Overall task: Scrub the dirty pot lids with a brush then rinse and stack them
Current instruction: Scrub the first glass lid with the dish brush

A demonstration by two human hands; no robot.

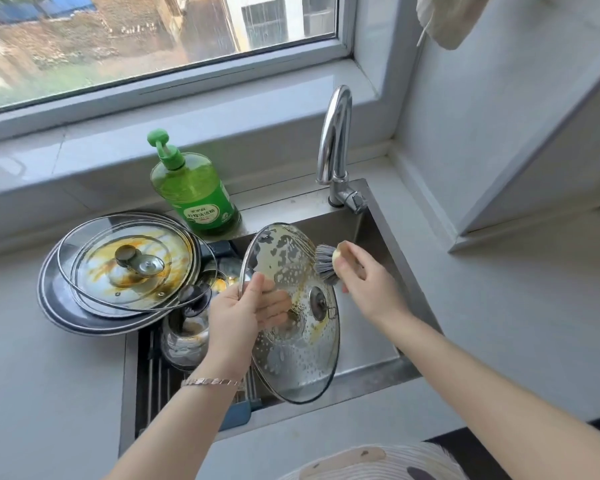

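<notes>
We note a bracelet [211, 381] on the left wrist. Left hand [236, 310] grips the glass lid [291, 362] at its left rim, thumb in front, fingers seen through the glass behind. Lid held over the sink [378, 344], nearly on edge, suds-beaded face turned right, long axis running from near edge up to far edge. Right hand [364, 278] curls round the brush [324, 263], bristles touching the lid's upper right rim. Left of the hands, a glass jar [184, 341] sits in the sink. Beyond, dirty lids [125, 268] lie stacked on the desk [49, 375]. Farther back: green soap bottle [198, 192], tap [336, 143], window [153, 36].
</notes>
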